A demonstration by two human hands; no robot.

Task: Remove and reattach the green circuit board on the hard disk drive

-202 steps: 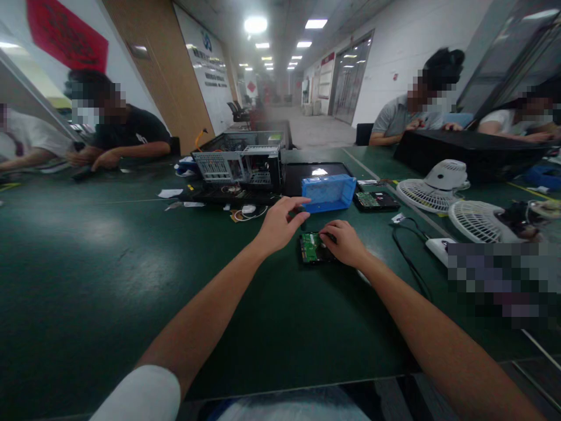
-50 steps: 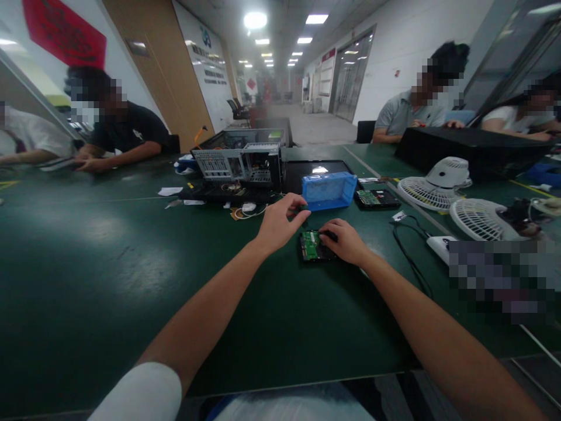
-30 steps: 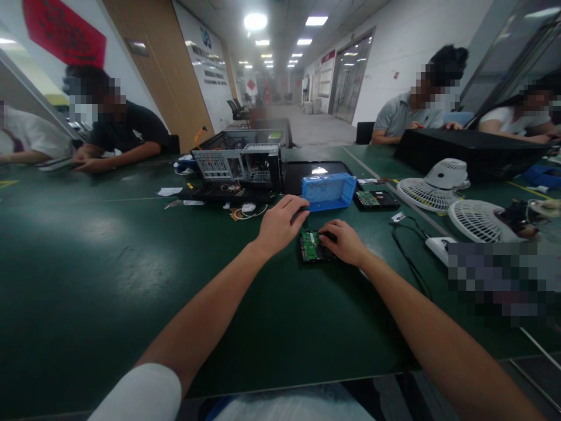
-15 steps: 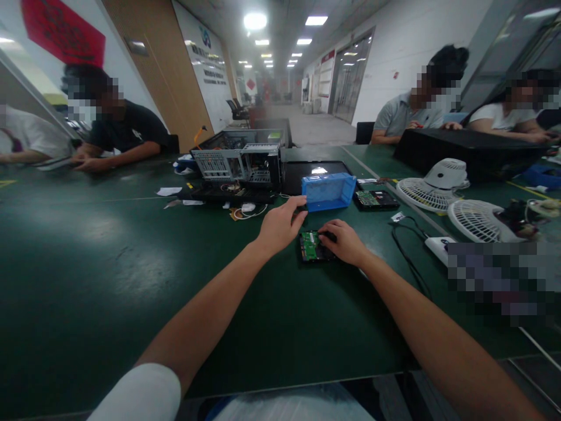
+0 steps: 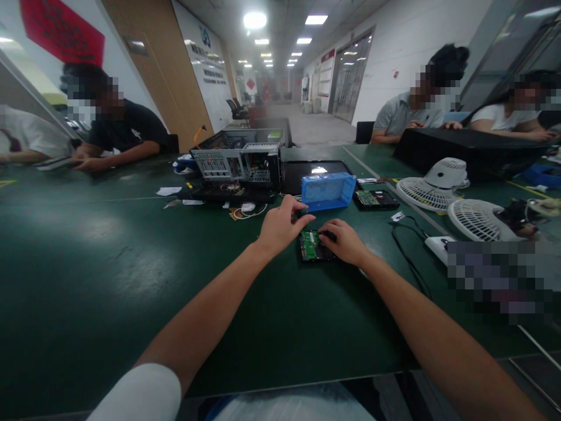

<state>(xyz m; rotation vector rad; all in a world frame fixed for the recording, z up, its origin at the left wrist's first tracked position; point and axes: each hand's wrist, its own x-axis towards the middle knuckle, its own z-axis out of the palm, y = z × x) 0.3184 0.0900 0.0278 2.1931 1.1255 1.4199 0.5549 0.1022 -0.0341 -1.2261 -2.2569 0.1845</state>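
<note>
A hard drive (image 5: 309,248) lies on the green table with its circuit board facing up. My right hand (image 5: 345,241) is curled over the drive's right half, thumb and index finger touching it; what lies under the fingers is hidden. Just left of and beyond the drive, my left hand (image 5: 280,227) hovers with thumb and index finger apart, and I make out nothing held between them. Close past its fingertips, a blue plastic box (image 5: 329,193) stands on its side, its open face toward me.
An opened computer case (image 5: 239,164) stands at the back left. Behind the blue box lies a dark flat panel (image 5: 291,175). Another hard drive (image 5: 377,200), white fan parts (image 5: 432,190) and a power strip (image 5: 439,248) with a black cable are on the right. Several people sit around the table.
My left thumb and fingertips have shifted slightly right and toward me, away from the blue box's edge. My right hand and the hard drive stay in place.
</note>
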